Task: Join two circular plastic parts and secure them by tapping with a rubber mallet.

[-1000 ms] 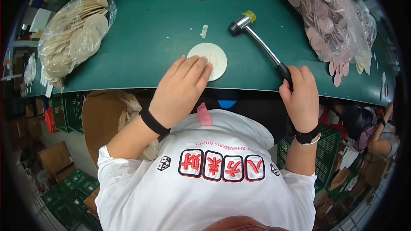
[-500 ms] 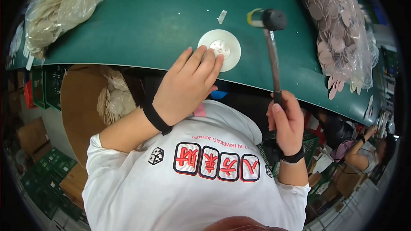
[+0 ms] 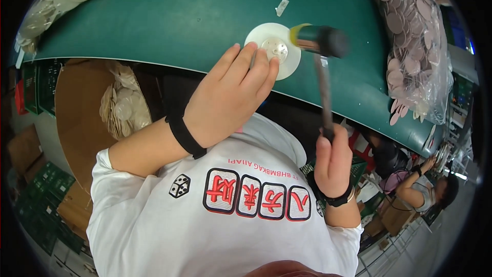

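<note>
Since half a second ago, the mallet (image 3: 319,39) has swung down onto the white disc (image 3: 266,38) near the green worktop (image 3: 154,15) edge. Right hand (image 3: 333,161) grips the handle tight; left hand (image 3: 230,92) presses flat, fingers open, steadying the disc. Seemingly mid-strike, pressing unfinished.

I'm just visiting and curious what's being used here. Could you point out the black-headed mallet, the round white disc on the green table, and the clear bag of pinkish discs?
black-headed mallet (image 3: 320,40), head view, on its head.
round white disc (image 3: 266,35), head view, on its bare upper rim.
clear bag of pinkish discs (image 3: 410,31), head view, on its middle.
</note>
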Tool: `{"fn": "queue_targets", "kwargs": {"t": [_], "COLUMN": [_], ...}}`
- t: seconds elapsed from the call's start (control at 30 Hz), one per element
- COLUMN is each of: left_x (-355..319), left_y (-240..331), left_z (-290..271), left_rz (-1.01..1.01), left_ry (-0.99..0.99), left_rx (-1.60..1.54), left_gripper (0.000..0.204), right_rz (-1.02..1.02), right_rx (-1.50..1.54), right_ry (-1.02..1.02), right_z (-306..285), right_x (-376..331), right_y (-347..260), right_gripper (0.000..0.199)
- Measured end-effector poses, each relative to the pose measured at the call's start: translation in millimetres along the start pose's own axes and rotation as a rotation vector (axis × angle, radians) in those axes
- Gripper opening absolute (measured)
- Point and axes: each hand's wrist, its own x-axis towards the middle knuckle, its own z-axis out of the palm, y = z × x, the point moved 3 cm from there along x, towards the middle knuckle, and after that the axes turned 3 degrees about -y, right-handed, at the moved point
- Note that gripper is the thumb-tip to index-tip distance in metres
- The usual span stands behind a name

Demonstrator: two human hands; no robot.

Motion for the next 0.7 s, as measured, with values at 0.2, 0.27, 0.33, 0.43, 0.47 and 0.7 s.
{"fn": "queue_targets", "kwargs": {"t": [0.2,0.27,0.33,0.43,0.47,0.7], "left_x": [0,-1,-3,-5,-4,-4], "left_y": [0,0,0,1,1,1], "left_z": [1,2,3,4,3,3], "left_rz": [-0.033,0.001,0.001,0.002,-0.024,-0.073], "left_ry": [-0.011,0.017,0.011,0.004,0.007,-0.002], "left_rx": [-0.037,-0.01,-0.012,-0.009,-0.04,-0.08], "left_gripper": [0.049,0.049,0.049,0.05,0.049,0.049], "right_rz": [0.027,-0.03,-0.005,0.039,0.017,0.04], "right_rx": [-0.064,-0.049,-0.07,-0.113,-0.102,-0.1], "right_ry": [-0.028,0.05,0.01,-0.065,-0.028,-0.055], "right_z": [5,5,8,12,12,13], "right_x": [6,2,5,9,7,10], "right_y": [-4,-5,-6,-4,-3,1], "right_gripper": [0.025,0.024,0.024,0.024,0.025,0.027]}}
